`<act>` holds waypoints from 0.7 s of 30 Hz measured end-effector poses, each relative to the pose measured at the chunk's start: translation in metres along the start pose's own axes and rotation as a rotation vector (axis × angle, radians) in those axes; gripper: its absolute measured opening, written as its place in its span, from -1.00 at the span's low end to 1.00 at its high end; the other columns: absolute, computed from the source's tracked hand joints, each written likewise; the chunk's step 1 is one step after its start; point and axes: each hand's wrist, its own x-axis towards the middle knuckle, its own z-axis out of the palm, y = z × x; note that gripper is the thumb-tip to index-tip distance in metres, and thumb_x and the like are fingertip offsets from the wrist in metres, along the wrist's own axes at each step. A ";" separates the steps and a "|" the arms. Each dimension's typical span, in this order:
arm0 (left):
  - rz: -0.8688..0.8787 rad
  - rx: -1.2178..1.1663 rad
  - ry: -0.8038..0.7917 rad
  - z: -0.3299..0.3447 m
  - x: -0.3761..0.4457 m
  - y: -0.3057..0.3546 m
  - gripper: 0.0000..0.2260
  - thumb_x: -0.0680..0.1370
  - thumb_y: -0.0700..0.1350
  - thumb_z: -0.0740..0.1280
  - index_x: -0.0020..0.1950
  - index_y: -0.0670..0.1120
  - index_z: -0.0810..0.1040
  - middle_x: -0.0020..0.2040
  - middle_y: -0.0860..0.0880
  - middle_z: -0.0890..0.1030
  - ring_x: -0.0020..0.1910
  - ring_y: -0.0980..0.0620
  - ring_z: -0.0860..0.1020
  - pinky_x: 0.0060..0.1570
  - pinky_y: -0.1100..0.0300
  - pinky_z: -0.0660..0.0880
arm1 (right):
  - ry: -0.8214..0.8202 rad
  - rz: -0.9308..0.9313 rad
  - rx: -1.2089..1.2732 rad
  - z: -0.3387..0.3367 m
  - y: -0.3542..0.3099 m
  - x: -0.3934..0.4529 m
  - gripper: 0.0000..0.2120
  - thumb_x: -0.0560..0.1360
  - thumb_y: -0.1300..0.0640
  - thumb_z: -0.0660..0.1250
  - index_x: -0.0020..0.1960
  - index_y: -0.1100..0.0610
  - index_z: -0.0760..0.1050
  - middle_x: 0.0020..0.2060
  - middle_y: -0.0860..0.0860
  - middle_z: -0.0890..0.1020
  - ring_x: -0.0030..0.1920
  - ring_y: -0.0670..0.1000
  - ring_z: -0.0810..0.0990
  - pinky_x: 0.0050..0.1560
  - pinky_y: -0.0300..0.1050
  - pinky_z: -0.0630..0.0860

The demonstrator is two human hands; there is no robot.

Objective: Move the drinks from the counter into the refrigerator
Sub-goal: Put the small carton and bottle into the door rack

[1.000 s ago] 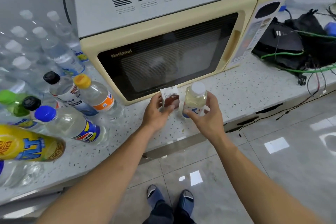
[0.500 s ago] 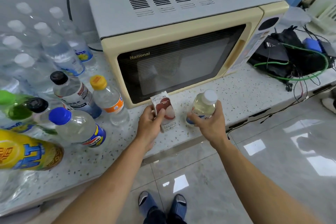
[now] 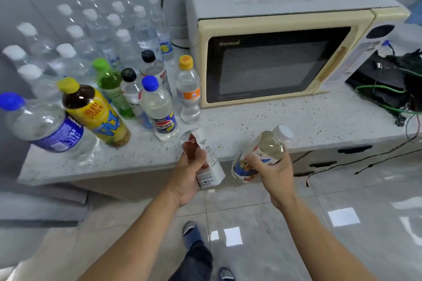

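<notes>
Both drinks are now lifted off the counter, at six o'clock of the microwave: left hand clamped on the juice carton, right hand on the white-capped bottle, ready for carrying to the refrigerator.

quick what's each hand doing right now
Left hand: closed, gripping the drink carton.
Right hand: closed, gripping the white-capped bottle.

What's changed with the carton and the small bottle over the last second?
Both have been lifted off the counter and drawn back toward the person. The left hand grips the drink carton, the right hand the white-capped bottle, both now tilted in front of the counter edge. Grips are unchanged. The other bottles and the microwave stayed put.
</notes>
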 end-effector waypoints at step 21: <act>0.536 0.009 0.641 -0.168 -0.300 -0.032 -0.89 0.44 -0.09 0.45 -0.05 0.05 0.65 -0.16 -0.04 0.67 -0.25 0.05 0.66 -0.35 0.08 0.57 | -0.604 -0.058 -0.038 0.145 -0.002 -0.220 -0.41 0.15 -0.04 0.61 0.13 -0.14 0.49 -0.03 -0.14 0.69 -0.02 -0.10 0.70 -0.09 -0.16 0.65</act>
